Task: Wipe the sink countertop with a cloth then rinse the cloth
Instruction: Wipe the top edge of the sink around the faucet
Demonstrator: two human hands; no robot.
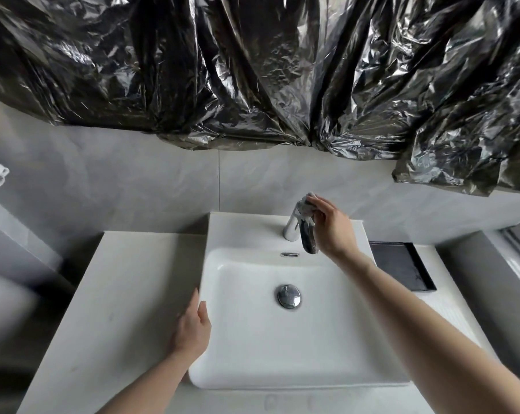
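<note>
No writing is legible anywhere. The right hand [330, 225] holds a grey cloth [308, 204], mostly hidden by its fingers, against the chrome faucet [294, 225] at the basin's [252, 354] back edge. The left hand [193, 327] rests open on the basin's left rim. A black tray [402, 264] sits on the countertop's [127, 279] right side; black plastic sheeting [252, 70] hangs above.
</note>
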